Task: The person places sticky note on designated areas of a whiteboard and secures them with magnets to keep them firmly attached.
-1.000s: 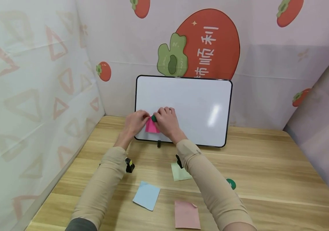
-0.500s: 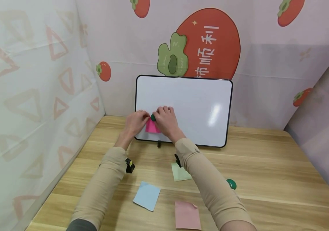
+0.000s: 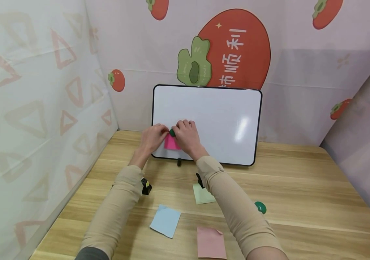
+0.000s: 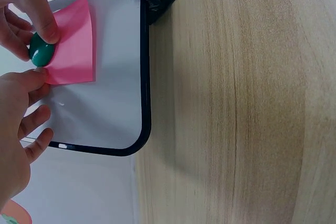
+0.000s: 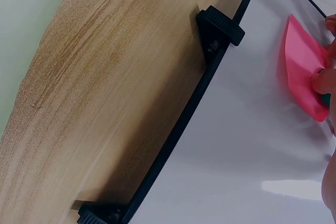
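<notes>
A whiteboard [image 3: 217,119] with a black rim stands upright at the back of the table. Against its lower left part lies a bright pink sticky note [image 4: 76,51], its lower edge bending away from the board. My left hand [image 3: 152,138] pinches the note's upper left corner, other fingers spread in the left wrist view. On the note's top edge, a round green magnet [image 4: 42,51] is held between the thumb and fingers of my right hand [image 3: 188,137]. In the right wrist view the thumb partly hides the magnet.
Blue [image 3: 165,221], pale green [image 3: 203,195] and dusty pink [image 3: 211,242] sticky notes lie on the wooden table [image 3: 302,187]. My right sleeve partly covers the green note and another green magnet [image 3: 261,207]. Black feet [image 5: 218,30] support the board's lower rim.
My right hand has shifted very slightly left and up with the magnet over the last second. My left hand stays at the note's corner.
</notes>
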The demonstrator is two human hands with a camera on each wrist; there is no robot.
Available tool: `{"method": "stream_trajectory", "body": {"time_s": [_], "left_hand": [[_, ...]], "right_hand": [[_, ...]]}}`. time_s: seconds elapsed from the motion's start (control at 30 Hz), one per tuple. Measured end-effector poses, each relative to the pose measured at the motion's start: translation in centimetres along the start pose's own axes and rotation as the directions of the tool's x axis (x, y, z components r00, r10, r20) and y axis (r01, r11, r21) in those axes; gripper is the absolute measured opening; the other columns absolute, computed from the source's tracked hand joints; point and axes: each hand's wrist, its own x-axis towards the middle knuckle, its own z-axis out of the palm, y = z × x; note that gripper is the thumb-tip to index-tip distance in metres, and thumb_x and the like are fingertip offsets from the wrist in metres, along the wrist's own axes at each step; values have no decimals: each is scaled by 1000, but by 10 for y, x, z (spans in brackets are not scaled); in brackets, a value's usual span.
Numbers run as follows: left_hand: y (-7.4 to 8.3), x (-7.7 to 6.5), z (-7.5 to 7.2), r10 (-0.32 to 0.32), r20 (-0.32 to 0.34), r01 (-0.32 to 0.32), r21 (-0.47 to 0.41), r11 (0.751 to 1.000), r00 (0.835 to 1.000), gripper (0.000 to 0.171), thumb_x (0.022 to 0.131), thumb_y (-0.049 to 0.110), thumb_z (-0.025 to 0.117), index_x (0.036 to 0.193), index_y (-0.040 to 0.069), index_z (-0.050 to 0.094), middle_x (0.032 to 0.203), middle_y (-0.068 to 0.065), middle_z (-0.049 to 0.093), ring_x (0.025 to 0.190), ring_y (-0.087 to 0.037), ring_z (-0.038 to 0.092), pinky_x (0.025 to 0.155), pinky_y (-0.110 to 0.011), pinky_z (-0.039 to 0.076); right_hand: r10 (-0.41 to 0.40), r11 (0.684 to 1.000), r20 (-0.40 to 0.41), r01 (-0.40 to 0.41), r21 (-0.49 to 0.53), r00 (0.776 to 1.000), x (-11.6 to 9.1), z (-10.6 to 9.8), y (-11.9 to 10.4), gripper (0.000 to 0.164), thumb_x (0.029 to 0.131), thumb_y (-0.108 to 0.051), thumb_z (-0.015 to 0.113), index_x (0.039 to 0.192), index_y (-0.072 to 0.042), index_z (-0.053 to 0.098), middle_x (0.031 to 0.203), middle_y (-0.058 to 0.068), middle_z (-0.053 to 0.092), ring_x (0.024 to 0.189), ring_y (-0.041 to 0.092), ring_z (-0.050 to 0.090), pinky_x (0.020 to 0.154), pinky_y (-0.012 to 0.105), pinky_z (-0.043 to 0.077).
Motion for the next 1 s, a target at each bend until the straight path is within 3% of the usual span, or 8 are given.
{"method": "stream_trajectory", "body": {"time_s": [0.27, 1.0], "left_hand": [[0, 1, -1, -2, 2, 2, 11, 1000, 1000, 13, 95, 19, 67, 101, 12, 76, 96, -5, 75, 82, -20, 69, 68, -34, 54], [1, -2, -3, 11, -8, -10, 16, 1000, 1000, 14, 95, 17, 66, 101, 9, 75, 95, -7, 74, 79, -20, 68, 66, -33, 54]], "right_hand": [[7, 1000, 24, -7, 11, 1000, 0, 1, 1, 22, 98, -26, 63, 115, -15, 73, 106, 6, 65, 105, 27, 58, 96, 44, 45], [18, 1000, -59, -17, 14, 998, -6, 7, 0, 23, 96, -25, 65, 116, -14, 71, 109, 7, 65, 106, 29, 59, 96, 45, 44]]}}
